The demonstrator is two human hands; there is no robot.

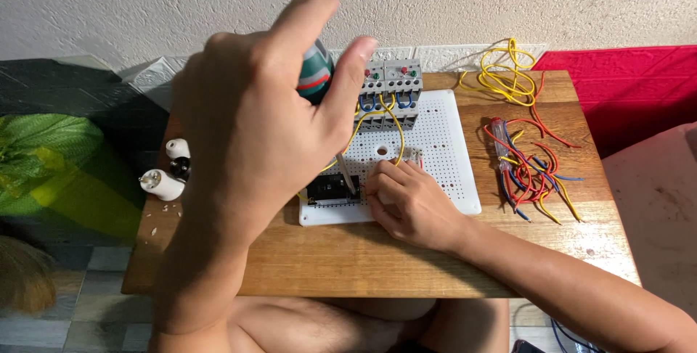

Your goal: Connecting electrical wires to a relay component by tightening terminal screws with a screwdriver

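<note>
My left hand (254,121) is raised close to the camera and wrapped around the green, red and white handle of a screwdriver (316,71). Its shaft runs down to a small black component (328,189) on a white perforated board (443,142). My right hand (406,200) rests on the board's front edge, its fingers pinching a yellow wire (398,135) beside that component. The yellow wire loops up to grey contactor blocks (392,84) with blue jumper wires at the board's far edge.
The board lies on a small wooden table (348,259) against a textured white wall. Loose red, blue and yellow wires (534,171) and a yellow coil (504,77) lie at the right. White plugs (165,179) sit at the left edge. A red cloth (632,92) is at the right.
</note>
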